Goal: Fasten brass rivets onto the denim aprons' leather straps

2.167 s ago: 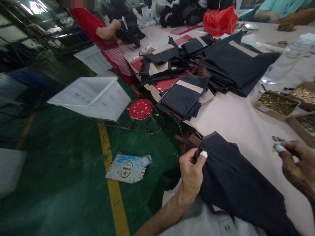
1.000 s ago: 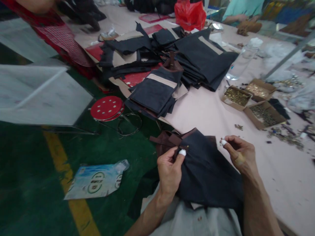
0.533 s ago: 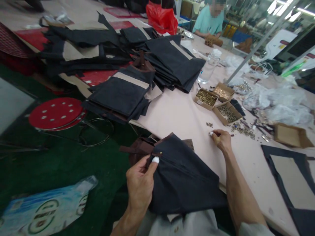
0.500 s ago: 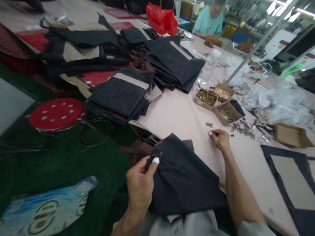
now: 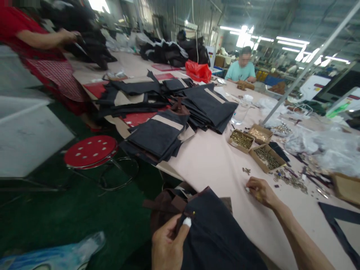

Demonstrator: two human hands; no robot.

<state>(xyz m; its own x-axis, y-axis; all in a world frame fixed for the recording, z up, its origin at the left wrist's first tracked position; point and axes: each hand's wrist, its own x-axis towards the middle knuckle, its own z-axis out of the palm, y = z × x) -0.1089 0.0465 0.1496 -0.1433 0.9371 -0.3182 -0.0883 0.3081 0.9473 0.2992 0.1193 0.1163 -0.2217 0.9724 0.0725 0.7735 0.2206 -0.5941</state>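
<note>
My left hand [image 5: 168, 243] pinches the edge of a dark fabric piece [image 5: 222, 232] at its brown strap [image 5: 179, 204], thumb on top with a white covering on its tip. Just beyond that thumb, a small gold-coloured stud [image 5: 194, 213] stands on the strap's end. The fabric hangs over the table's near edge towards my lap. Over the tabletop, my right hand [image 5: 260, 192] has its fingers pressed together, a white covering at a fingertip; whatever lies between them is hidden. A few small metal pieces [image 5: 246, 171] lie just beyond it.
Cardboard boxes of small metal fittings, one gold-coloured [image 5: 237, 147] and one darker [image 5: 259, 163], stand ahead. Stacked dark fabric panels [image 5: 157, 137] lie left of them, near a water bottle [image 5: 241, 112]. A red stool [image 5: 91, 152] is at left. Two other people are beyond.
The view has tilted up and swung left, bringing a person in red into sight. My left hand keeps its pinch on the fabric; my right hand stays near the small metal pieces, fingers more curled.
</note>
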